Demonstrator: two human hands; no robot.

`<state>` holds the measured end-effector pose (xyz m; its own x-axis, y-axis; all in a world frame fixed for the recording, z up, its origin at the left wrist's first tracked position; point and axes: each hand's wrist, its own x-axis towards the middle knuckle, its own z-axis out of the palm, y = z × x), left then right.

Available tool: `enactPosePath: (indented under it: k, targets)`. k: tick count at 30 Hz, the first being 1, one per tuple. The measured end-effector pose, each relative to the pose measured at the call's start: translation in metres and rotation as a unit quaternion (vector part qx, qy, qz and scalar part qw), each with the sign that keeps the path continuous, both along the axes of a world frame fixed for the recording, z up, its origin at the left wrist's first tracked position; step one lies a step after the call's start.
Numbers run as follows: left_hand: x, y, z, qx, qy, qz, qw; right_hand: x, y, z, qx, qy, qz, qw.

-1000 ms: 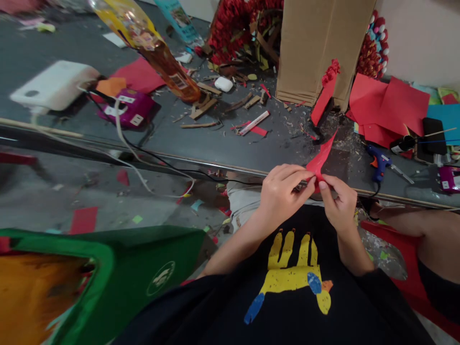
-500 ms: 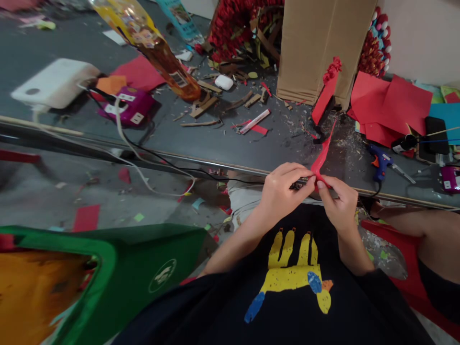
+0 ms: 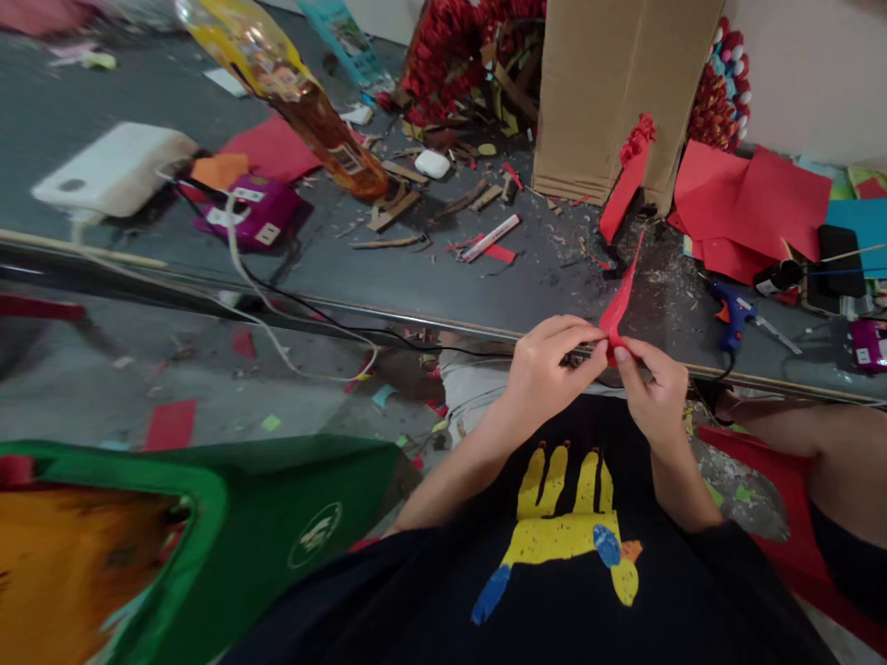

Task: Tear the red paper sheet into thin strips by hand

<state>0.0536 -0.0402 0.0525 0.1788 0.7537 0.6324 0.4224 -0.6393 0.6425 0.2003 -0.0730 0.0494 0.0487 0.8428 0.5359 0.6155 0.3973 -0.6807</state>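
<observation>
Between my two hands, near the table's front edge, is a strip of red paper [image 3: 623,297] with its pointed end reaching up over the tabletop. My left hand [image 3: 554,360] pinches its lower end between thumb and fingertips. From the other side my right hand [image 3: 651,380] pinches the same end, thumb on top; the fingertips nearly meet. Beyond the strip, a red paper-covered piece [image 3: 625,196] with a crinkled red top leans by the cardboard box [image 3: 610,92]. A blue glue gun [image 3: 735,314] lies right of my hands.
Red paper sheets [image 3: 755,208] lie at the right. A marker [image 3: 492,237], a bottle [image 3: 315,120], a white power bank [image 3: 115,171] and a purple socket block [image 3: 253,214] are on the table [image 3: 416,286]. A cable hangs off its edge. A green bin [image 3: 291,499] stands left; another person's leg [image 3: 776,432] is right.
My hands stay in almost the same place, still pinching the red paper strip. Its lower end has turned slightly between the fingertips. The view has shifted a little.
</observation>
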Motion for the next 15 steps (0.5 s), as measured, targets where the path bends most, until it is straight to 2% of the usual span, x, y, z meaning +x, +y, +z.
enactPosePath:
  k: [7, 15]
  targets:
    - [0.0007, -0.0022, 0.0041, 0.107, 0.071, 0.054, 0.990, 0.0003, -0.0004, -0.0013, 0.040, -0.047, 0.008, 0.998]
    - [-0.0004, 0.0004, 0.0068, 0.095, 0.077, 0.048, 0.991, 0.0004, -0.0008, 0.0033, 0.022, -0.057, 0.014, 0.998]
